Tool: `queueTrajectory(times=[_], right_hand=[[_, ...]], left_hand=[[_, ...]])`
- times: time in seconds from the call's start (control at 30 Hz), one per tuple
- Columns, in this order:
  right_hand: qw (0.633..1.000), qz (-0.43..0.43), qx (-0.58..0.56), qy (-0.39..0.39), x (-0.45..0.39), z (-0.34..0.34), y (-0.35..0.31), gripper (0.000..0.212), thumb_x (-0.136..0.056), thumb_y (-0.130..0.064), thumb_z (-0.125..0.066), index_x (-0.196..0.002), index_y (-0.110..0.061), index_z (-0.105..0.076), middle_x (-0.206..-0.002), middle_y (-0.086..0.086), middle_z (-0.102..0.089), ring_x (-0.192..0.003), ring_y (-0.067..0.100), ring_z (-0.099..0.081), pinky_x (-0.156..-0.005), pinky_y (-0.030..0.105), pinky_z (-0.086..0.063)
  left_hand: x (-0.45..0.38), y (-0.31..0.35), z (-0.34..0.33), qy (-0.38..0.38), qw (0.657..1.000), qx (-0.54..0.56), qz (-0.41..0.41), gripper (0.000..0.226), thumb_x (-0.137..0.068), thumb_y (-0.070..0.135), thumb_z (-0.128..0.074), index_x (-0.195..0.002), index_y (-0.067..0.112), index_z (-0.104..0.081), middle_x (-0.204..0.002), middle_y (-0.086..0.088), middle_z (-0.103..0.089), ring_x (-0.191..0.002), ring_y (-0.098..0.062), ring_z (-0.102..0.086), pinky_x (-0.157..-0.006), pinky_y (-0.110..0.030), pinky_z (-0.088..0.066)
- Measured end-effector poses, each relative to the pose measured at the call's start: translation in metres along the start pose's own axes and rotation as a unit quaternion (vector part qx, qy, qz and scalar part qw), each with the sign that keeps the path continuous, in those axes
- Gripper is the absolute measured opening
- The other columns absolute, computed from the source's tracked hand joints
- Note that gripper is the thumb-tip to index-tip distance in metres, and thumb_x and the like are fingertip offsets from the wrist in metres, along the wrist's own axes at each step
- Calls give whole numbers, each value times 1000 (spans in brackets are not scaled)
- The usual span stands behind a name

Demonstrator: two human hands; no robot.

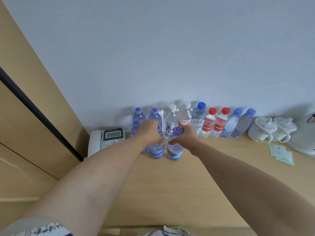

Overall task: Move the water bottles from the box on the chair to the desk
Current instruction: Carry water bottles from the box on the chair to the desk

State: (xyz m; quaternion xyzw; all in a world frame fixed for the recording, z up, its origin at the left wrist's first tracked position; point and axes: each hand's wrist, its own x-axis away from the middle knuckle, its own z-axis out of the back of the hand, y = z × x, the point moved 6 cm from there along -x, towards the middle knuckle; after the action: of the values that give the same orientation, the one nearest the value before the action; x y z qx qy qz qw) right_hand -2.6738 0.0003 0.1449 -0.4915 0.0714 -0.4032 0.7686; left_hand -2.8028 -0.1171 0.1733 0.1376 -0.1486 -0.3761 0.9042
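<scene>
Two clear water bottles with purple caps and blue labels stand upright side by side on the wooden desk point(170, 188). My left hand point(150, 132) grips the left bottle point(156, 150) around its upper part and hides its cap. My right hand point(185, 136) grips the right bottle point(174, 149) just below its purple cap. Behind them, a row of several bottles point(197, 120) with purple, white, blue and red caps stands along the wall. The box and the chair are out of view.
A white desk phone point(107, 138) sits left of the bottles beside a wooden cabinet point(34, 116). Two white lidded cups point(262, 129) and a white kettle base point(305, 142) stand at the right, with green paper packets point(281, 154) in front of them.
</scene>
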Motion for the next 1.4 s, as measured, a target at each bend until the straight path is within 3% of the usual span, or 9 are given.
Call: queueTrajectory(times=[0.27,0.43,0.53,0.63,0.7,0.87,1.03,1.2,1.4], right_hand=[[995,8,104,2,-9,5,-21,54,-60,-19,-98,-101,1,-70,-89,10,-67,-85,25,-62,-84,45,-58],[998,18,57,-6,-12,-1,-19,49,-59,-9,-98,-101,-7,-72,-81,-1,-65,-79,17,-57,-59,26,-47],[998,25,53,-23,-16,-4,-21,53,-61,-6,-96,-108,-12,-71,-83,-4,-67,-84,19,-63,-62,24,-49],[993,26,117,-23,-17,-3,-24,59,-65,-34,-97,-109,-10,-66,-98,5,-69,-94,26,-67,-76,40,-59],[987,-5,162,-23,-18,1,-26,62,-64,-51,-93,-99,-9,-63,-94,7,-66,-84,27,-70,-63,38,-59],[986,36,162,-2,-22,1,-38,49,-66,-20,-94,-103,-9,-64,-99,8,-65,-90,26,-60,-69,34,-50],[983,-7,185,14,-19,-1,-33,69,-70,-51,-89,-111,-9,-54,-94,2,-51,-92,23,-52,-73,34,-43],[995,-5,93,31,-24,3,-27,56,-71,-24,-90,-114,-11,-56,-100,2,-56,-95,24,-56,-75,36,-50],[997,-7,61,39,-18,2,-23,55,-73,-31,-91,-113,-13,-59,-97,0,-58,-95,23,-59,-79,38,-54]], left_hand=[[-4,2,7,63,998,-10,-3,46,-79,16,-79,-67,23,-35,-69,3,-41,-78,-27,-55,-61,-29,-34],[-7,4,8,69,997,-19,-10,40,-82,15,-77,-72,20,-38,-70,0,-42,-86,-33,-64,-64,-31,-37],[-10,4,10,70,997,-15,-13,32,-80,16,-79,-84,14,-47,-71,-1,-44,-85,-33,-64,-63,-32,-38],[-14,4,9,75,997,-12,-12,32,-81,15,-79,-89,12,-48,-75,-4,-50,-84,-33,-64,-63,-32,-38],[-15,4,9,73,997,-12,-12,37,-79,17,-83,-88,12,-47,-77,-5,-53,-81,-31,-62,-63,-32,-38],[-18,4,10,70,997,2,-8,37,-78,12,-79,-74,17,-42,-74,-2,-52,-77,-29,-58,-64,-32,-39],[-18,4,12,55,998,0,-12,35,-76,15,-83,-87,14,-50,-85,-8,-60,-84,-31,-63,-65,-33,-42],[-19,3,11,45,999,2,-15,39,-75,15,-86,-85,15,-49,-72,1,-49,-81,-29,-60,-65,-32,-41],[-20,2,11,42,999,0,-11,40,-75,16,-86,-83,15,-47,-78,-4,-52,-87,-31,-62,-64,-33,-42]])
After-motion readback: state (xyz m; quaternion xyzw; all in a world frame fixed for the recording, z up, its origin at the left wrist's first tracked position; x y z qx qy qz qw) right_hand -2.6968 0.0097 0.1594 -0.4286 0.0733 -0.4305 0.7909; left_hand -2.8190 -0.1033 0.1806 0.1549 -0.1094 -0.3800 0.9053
